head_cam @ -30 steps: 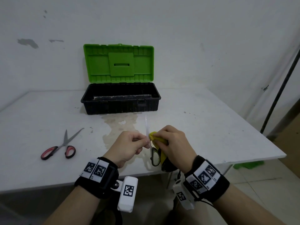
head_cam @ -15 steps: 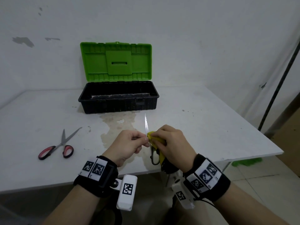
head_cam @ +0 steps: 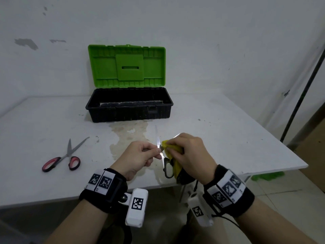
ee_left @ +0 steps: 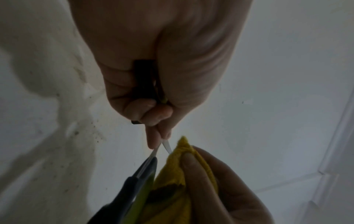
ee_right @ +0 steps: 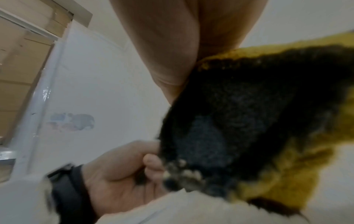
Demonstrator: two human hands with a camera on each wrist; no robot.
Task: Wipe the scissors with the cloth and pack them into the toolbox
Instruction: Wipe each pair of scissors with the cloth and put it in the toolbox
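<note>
Over the table's front edge I hold an open pair of scissors [head_cam: 167, 170] with dark and green handles. My left hand [head_cam: 158, 151] pinches one blade [head_cam: 157, 137] between thumb and fingertips; this blade points up and away. My right hand [head_cam: 173, 144] grips a yellow cloth [head_cam: 167, 147] with dark stains, wrapped around the other blade. In the left wrist view, the left hand [ee_left: 160, 141] pinches the blade while the cloth [ee_left: 172, 174] covers the second one. The cloth [ee_right: 249, 121] fills the right wrist view. The black toolbox [head_cam: 129, 115] stands open, green lid [head_cam: 126, 65] upright.
A second pair of scissors [head_cam: 61, 157] with red handles lies open on the white table [head_cam: 228, 138] at the left. A brownish stain [head_cam: 128, 132] marks the table in front of the toolbox. A dark pole [head_cam: 302, 95] leans at the right, past the table's edge.
Both hands stay almost where they were on the scissors. The right hand with the cloth shifts only slightly on the blade.
</note>
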